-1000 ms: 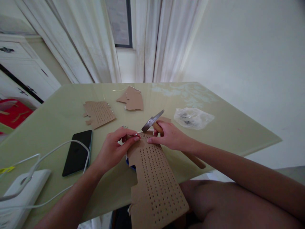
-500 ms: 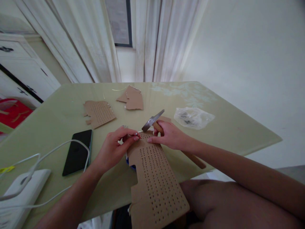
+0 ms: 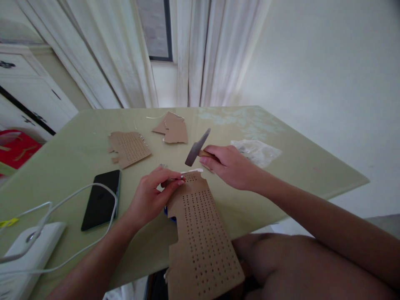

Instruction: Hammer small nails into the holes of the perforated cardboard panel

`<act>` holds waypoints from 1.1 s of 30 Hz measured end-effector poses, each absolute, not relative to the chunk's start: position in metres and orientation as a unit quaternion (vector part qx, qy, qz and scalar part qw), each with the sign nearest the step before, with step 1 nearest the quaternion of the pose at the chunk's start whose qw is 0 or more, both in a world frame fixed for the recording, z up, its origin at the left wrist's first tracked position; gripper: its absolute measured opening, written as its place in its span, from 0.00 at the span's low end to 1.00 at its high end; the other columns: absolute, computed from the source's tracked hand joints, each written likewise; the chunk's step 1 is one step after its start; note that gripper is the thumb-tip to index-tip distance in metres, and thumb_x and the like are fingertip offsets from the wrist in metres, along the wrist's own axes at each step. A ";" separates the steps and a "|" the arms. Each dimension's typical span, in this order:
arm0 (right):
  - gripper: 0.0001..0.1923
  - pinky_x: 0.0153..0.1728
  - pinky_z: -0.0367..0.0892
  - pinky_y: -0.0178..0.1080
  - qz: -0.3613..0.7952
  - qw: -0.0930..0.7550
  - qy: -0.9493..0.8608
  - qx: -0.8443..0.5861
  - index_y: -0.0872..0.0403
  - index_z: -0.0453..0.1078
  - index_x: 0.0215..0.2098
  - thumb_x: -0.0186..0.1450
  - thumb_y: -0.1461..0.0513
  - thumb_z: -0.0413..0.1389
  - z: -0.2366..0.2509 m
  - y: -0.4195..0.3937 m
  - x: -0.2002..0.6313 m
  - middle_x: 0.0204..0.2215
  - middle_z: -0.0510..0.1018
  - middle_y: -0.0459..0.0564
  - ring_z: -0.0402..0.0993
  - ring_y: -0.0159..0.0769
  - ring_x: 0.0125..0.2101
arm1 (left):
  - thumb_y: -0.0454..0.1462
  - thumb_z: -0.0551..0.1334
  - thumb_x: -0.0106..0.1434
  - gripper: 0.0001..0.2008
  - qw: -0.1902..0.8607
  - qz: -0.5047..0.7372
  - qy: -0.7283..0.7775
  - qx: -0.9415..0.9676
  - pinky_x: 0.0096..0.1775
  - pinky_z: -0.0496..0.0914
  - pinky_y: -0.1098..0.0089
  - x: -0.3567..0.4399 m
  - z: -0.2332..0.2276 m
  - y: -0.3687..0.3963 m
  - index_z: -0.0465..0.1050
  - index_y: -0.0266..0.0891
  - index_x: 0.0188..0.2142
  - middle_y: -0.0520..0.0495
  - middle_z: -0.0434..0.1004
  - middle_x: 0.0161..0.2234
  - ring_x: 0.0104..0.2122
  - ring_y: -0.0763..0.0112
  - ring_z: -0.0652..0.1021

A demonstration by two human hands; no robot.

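A long strip of brown cardboard (image 3: pixel 203 233), punched with rows of small holes, reaches from the tabletop over its front edge towards my lap. At its far end my left hand (image 3: pixel 153 191) is closed in a pinch on a nail (image 3: pixel 181 177); only its shiny head shows between thumb and forefinger. Raised above and to the right of that spot, a hammer (image 3: pixel 196 149) is gripped by its wooden handle in my right hand (image 3: pixel 229 164). Something blue (image 3: pixel 170 214) peeks out beneath the strip's left side, mostly hidden.
On the pale green table (image 3: pixel 265 191) lie a holed cardboard piece (image 3: pixel 131 148), another cardboard scrap (image 3: pixel 175 128) and a clear plastic bag (image 3: pixel 262 154). A phone (image 3: pixel 101 200) rests at left, crossed by a white cable, near a power strip (image 3: pixel 37 254).
My right hand has lifted off the cardboard and moved up and right, raising the hammer with it. The left hand keeps its pinch in the same place.
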State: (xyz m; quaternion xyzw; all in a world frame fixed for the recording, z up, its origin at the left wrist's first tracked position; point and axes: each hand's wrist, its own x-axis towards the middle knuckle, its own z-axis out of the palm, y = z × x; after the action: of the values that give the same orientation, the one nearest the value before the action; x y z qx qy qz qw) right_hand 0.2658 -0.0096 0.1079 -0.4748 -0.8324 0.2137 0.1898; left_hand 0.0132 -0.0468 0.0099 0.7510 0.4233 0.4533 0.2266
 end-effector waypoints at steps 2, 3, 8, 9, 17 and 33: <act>0.16 0.35 0.56 0.40 0.192 0.218 -0.837 -0.465 0.51 0.66 0.31 0.78 0.57 0.56 0.122 -0.016 0.265 0.24 0.71 0.44 0.69 0.35 0.29 | 0.38 0.69 0.72 0.04 0.220 0.453 0.422 0.754 0.33 0.68 0.71 0.013 0.010 -0.048 0.86 0.46 0.41 0.52 0.83 0.32 0.32 0.70 0.78; 0.16 0.35 0.56 0.40 0.181 0.231 -0.838 -0.459 0.51 0.67 0.31 0.78 0.56 0.56 0.128 -0.020 0.264 0.25 0.71 0.44 0.69 0.35 0.29 | 0.38 0.69 0.72 0.04 0.218 0.453 0.422 0.754 0.33 0.69 0.71 0.013 0.010 -0.048 0.85 0.46 0.41 0.53 0.83 0.32 0.32 0.70 0.78; 0.13 0.36 0.57 0.39 0.165 0.228 -0.858 -0.430 0.52 0.71 0.37 0.80 0.57 0.54 0.135 -0.033 0.256 0.29 0.77 0.45 0.72 0.35 0.30 | 0.37 0.70 0.71 0.03 0.216 0.457 0.418 0.755 0.32 0.69 0.72 0.012 0.011 -0.047 0.85 0.46 0.41 0.54 0.84 0.32 0.30 0.72 0.77; 0.13 0.36 0.58 0.39 0.163 0.202 -0.867 -0.424 0.53 0.72 0.38 0.80 0.58 0.54 0.134 -0.034 0.254 0.31 0.78 0.47 0.74 0.36 0.31 | 0.37 0.70 0.71 0.03 0.217 0.457 0.416 0.756 0.32 0.69 0.72 0.012 0.011 -0.047 0.85 0.46 0.41 0.54 0.84 0.32 0.30 0.72 0.77; 0.13 0.37 0.58 0.39 0.115 0.195 -0.881 -0.416 0.54 0.73 0.43 0.82 0.58 0.51 0.135 -0.039 0.248 0.35 0.82 0.50 0.77 0.38 0.34 | 0.36 0.70 0.71 0.04 0.219 0.460 0.413 0.755 0.32 0.70 0.74 0.014 0.012 -0.047 0.86 0.46 0.41 0.53 0.85 0.34 0.32 0.72 0.78; 0.14 0.37 0.58 0.40 0.097 0.096 -0.899 -0.416 0.54 0.73 0.41 0.81 0.57 0.52 0.128 -0.039 0.245 0.36 0.84 0.54 0.78 0.41 0.36 | 0.38 0.69 0.71 0.04 0.231 0.430 0.425 0.762 0.33 0.70 0.71 0.014 0.011 -0.046 0.85 0.45 0.40 0.51 0.82 0.31 0.33 0.69 0.78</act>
State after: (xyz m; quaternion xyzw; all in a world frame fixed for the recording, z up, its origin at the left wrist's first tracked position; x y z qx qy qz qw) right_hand 0.2454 -0.0394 0.1275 -0.4160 -0.8991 0.0970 0.0956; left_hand 0.0139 -0.0462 0.0109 0.7618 0.4254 0.4305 0.2311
